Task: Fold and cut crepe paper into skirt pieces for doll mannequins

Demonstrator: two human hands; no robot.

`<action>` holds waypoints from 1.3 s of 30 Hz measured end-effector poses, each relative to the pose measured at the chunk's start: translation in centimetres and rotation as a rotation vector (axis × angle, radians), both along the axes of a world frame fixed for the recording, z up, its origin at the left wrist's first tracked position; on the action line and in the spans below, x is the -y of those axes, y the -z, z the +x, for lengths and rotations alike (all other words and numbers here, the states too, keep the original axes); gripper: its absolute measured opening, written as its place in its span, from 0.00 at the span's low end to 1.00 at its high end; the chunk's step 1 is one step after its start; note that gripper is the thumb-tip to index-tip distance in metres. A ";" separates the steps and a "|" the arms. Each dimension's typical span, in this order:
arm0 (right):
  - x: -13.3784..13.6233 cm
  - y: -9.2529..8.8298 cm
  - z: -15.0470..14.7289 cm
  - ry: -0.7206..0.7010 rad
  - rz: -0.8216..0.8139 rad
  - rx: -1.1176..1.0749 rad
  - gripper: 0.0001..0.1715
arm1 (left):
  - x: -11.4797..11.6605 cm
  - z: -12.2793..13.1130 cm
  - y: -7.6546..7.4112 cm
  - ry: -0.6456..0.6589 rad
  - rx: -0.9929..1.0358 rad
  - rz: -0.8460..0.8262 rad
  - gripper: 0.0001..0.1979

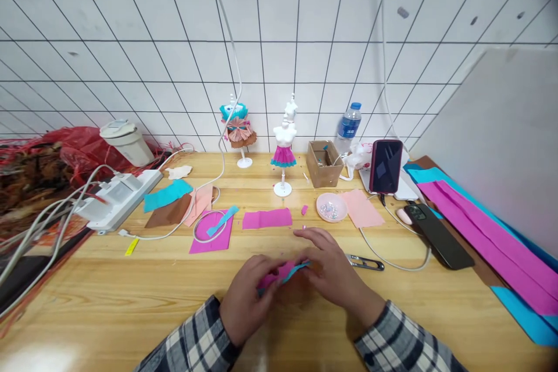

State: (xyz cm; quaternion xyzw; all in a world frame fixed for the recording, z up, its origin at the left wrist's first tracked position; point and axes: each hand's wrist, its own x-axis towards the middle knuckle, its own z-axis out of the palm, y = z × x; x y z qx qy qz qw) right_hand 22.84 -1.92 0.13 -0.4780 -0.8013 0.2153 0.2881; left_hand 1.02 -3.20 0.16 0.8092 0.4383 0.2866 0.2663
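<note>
Strip [285, 271] of pink material with a blue edge, held just above the near middle of the counter [131, 308], between the two hands. We see the left hand [249, 297] with its thumb and fingers closed on the left end of the strip; the right hand [330, 270] pinches the other end, its outer fingers partly spread. Both wrists emerge from checked sleeves [192, 340]. Just beside the right hand we note a pair of snips [367, 263], lying flat and partly covered by that hand.

Beyond the hands we find a pink rectangle [267, 218] lying flat and, to its left, a pink square [223, 242] crossed by a blue strip and a loop of white cable. To the right, a pale pink dish [344, 208] contains small shiny pieces and stands beside a peach sheet [365, 209].

Farther back we observe a white figure stand [285, 138] wearing a pink skirt [283, 156] with a blue hem, a second, ruffle-dressed stand [239, 129], a cardboard box [326, 175] and a bottle [350, 126]. At right, one phone [386, 167] is propped up; another phone [440, 238] lies near long coloured sheets [492, 232].
</note>
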 end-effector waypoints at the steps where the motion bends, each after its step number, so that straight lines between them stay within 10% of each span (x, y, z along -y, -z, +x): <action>1: 0.0 -0.1 0.1 0.006 -0.009 -0.016 0.11 | 0.0 0.0 -0.1 -0.016 0.004 0.005 0.18; 4: 0.5 -0.8 0.1 -0.020 0.054 0.006 0.14 | -0.1 0.2 -0.4 0.010 -0.046 0.103 0.30; 11: 2.0 -2.3 -1.1 0.012 0.375 0.029 0.17 | -0.6 1.2 -2.5 -0.070 0.020 0.364 0.09; 30: 2.3 -2.4 -3.0 0.356 0.385 -0.227 0.17 | -1.3 2.2 -2.3 -0.236 0.263 -0.073 0.07; 39: 3.2 -1.8 -3.3 0.251 0.565 -0.096 0.10 | -1.3 3.1 -2.5 -0.234 0.519 -0.454 0.07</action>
